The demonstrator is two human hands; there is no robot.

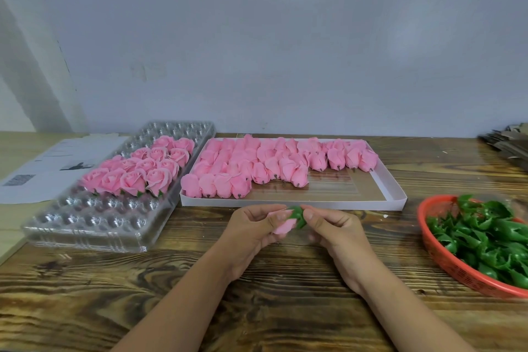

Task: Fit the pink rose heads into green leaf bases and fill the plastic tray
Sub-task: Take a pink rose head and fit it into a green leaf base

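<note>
Head view. The left hand [251, 226] grips a pink rose head [281, 227], fingers curled round it, above the near middle of the wooden worktop [114, 294]. The right hand [331, 227] pinches a green leaf base [298, 216] between thumb and fingertips and holds it against the end of the rose head; the two parts touch.

Step in hand, as judged: seating the rose head into the leaf base. Whether the joint is fully home cannot be told.

The plastic tray [85, 233] lies toward the left edge of the worktop. Finished roses [137, 171] fill its middle rows; the near rows and the far row are vacant, so the tray appears roughly half filled. The white box [394, 197] of loose rose heads [257, 163] sits at the far middle. The red basket [445, 263] of leaf bases [485, 234] sits at the right edge.

Next move, as judged: press the parts together, then carry the assembly left and set it upright in a vacant cell beside the nearest filled row
</note>
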